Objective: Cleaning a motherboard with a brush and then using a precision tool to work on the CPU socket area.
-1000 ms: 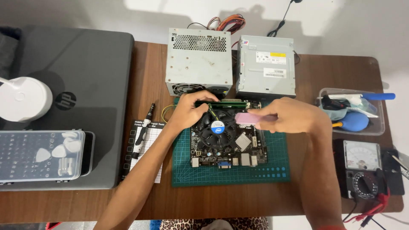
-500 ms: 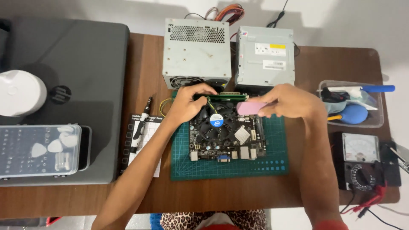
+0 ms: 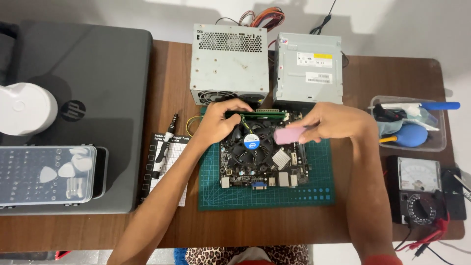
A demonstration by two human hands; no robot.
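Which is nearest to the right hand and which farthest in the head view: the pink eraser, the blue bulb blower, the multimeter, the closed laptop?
From the right hand:
1. Pink eraser, held in its fingers over the motherboard.
2. Blue bulb blower, in the clear tray to the right.
3. Multimeter, at the right edge, closer to the person.
4. Closed laptop, far left.

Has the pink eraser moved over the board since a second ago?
No real move. The pink eraser in the right hand stays just right of the fan, over the motherboard; only the camera shifted.
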